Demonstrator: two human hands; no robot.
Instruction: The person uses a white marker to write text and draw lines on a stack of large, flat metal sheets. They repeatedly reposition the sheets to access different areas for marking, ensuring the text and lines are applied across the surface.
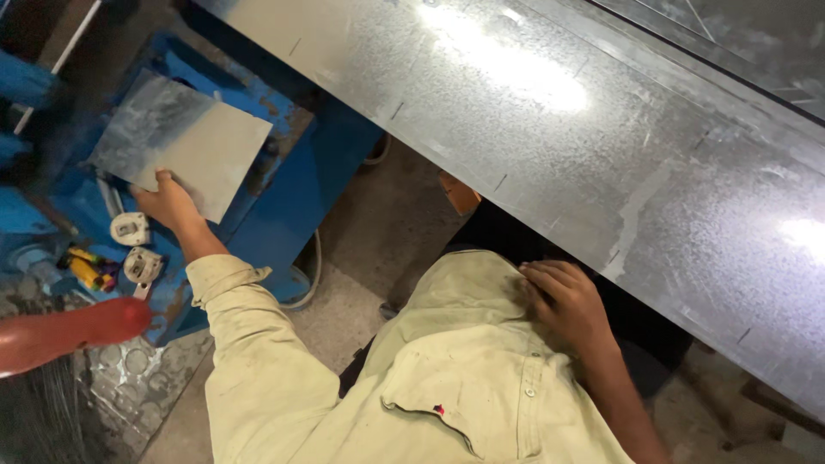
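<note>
My left hand (170, 204) grips the near edge of a small square piece of galvanised sheet metal (182, 143), which rests on a blue machine (284, 198) at the left. My right hand (565, 298) rests with curled fingers against my beige shirt, just under the near edge of a large galvanised sheet (550, 129) that runs diagonally across the upper right. It holds nothing that I can see.
Two white round fittings (136, 247) and a yellow tool (88, 269) lie on the blue machine near my left wrist. A red rounded handle (69, 331) juts in from the left edge. Bare concrete floor (378, 223) shows between machine and sheet.
</note>
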